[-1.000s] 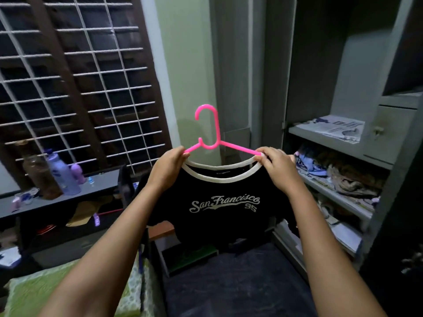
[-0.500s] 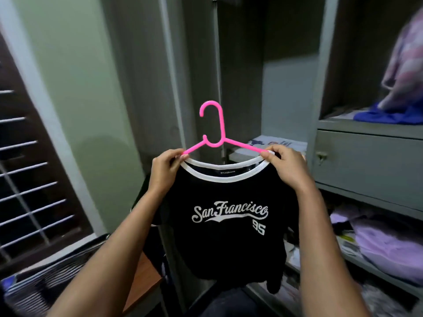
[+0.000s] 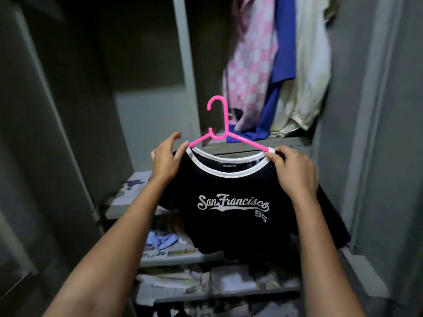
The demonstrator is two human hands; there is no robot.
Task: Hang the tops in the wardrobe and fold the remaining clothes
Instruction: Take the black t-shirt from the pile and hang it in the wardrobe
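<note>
Now my view has swung off the barred window and up into the open wardrobe point(image 3: 377, 110), so the upper right compartment, where clothes already hang, sits straight ahead of me instead of the low shelves. My left hand point(image 3: 166, 160) has let go: half a second ago it was closed over the left shoulder of the black T-shirt point(image 3: 231, 202), and now its fingers are spread and loose, only the thumb side brushing the collar edge beside the arm of the pink hanger point(image 3: 219, 124). My right hand point(image 3: 295, 172) does the carrying, pinching the right shoulder of the shirt and the hanger arm under it. The shirt hangs off the hanger in front of me, level with the ledge below the hanging clothes and not yet inside.

I take the freed hand as the sign that I'm about to shift to the hook and lift it to the rail, which I cannot see from here. A pink checked garment point(image 3: 249, 65), a blue one point(image 3: 283, 42) and a cream one point(image 3: 313, 65) fill that space, so I would need a gap among them.

The chest reads "San Francisco" in white script with "95" beneath. The small neck label is too fine to read.
</note>
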